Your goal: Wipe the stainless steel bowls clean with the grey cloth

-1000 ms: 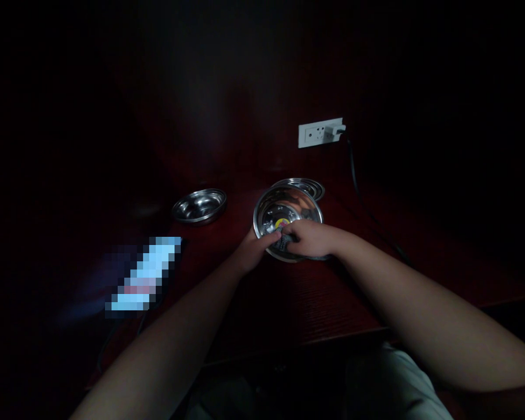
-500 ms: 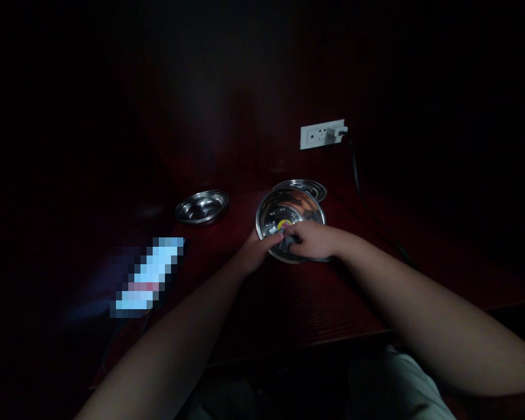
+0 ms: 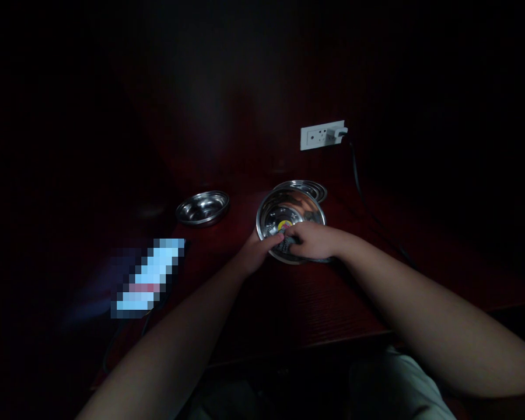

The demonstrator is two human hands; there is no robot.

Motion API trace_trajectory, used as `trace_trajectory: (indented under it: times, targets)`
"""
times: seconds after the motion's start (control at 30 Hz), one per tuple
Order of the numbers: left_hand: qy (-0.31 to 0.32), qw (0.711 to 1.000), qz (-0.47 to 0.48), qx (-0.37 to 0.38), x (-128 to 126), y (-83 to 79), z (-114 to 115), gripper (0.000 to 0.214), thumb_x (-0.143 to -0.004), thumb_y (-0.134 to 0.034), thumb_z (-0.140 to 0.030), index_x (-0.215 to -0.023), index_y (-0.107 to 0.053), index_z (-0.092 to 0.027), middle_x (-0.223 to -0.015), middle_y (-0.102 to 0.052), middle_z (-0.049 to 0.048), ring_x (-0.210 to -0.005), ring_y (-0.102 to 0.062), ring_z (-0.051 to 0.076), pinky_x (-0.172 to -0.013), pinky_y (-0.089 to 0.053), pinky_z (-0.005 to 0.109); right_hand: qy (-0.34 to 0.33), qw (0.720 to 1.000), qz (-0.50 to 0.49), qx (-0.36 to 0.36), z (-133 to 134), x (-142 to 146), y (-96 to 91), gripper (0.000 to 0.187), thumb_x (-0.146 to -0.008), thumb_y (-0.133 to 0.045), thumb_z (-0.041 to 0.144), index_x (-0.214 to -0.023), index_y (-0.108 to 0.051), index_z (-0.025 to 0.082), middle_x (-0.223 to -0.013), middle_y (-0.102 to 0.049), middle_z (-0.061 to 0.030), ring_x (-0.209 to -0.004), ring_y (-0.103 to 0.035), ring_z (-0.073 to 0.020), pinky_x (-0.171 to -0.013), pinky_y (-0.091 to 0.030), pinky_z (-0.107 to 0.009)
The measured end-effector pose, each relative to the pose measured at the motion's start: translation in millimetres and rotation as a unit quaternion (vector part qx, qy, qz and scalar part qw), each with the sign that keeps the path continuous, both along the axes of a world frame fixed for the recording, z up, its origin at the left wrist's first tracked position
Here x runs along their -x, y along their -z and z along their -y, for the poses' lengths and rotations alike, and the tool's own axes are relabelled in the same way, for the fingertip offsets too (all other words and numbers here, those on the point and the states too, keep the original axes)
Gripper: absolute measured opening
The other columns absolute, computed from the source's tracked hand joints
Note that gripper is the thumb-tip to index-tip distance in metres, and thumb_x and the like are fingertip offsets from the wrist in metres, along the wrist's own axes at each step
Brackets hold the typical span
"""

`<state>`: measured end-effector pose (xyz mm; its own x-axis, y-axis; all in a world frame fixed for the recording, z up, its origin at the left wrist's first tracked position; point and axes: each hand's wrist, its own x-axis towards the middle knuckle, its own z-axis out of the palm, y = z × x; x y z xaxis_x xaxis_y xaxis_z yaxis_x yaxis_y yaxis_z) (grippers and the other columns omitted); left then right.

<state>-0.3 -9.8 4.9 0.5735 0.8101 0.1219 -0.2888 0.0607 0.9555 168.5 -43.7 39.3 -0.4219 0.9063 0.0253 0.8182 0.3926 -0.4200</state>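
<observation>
A steel bowl [image 3: 289, 210] stands tilted toward me on the dark red table [image 3: 289, 297], with a yellow sticker [image 3: 284, 224] inside it. My left hand [image 3: 258, 251] is closed on the bowl's near left rim. My right hand [image 3: 312, 240] is closed on a grey cloth [image 3: 283, 246] pressed against the bowl's near edge. The room is very dark.
A second steel bowl [image 3: 202, 207] sits to the left. Another steel dish [image 3: 306, 188] lies just behind the held bowl. A lit, blurred screen [image 3: 151, 277] lies at the left. A white wall socket [image 3: 321, 135] with a plug and black cable [image 3: 363, 192] is behind.
The bowl and both hands have barely moved; my right hand shifted slightly with the cloth on the bowl's near edge.
</observation>
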Motion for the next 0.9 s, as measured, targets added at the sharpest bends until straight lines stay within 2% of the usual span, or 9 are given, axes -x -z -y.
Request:
trace_trajectory:
  times: [0.9]
  targets:
    - [-0.014,1.000,0.001,0.005,-0.7,-2.8,2.3,0.065,-0.064,-0.072,-0.021,-0.125,-0.049,-0.017,-0.121,-0.059,0.0100,-0.117,-0.049,0.029,-0.097,-0.038,0.043,0.000,1.000,0.007,-0.006,0.3,0.6,-0.5,0.014,-0.074,-0.051,0.025,-0.078,-0.060,0.015,-0.068,-0.059,-0.0035,-0.057,-0.047,-0.0117,-0.055,-0.033,-0.024]
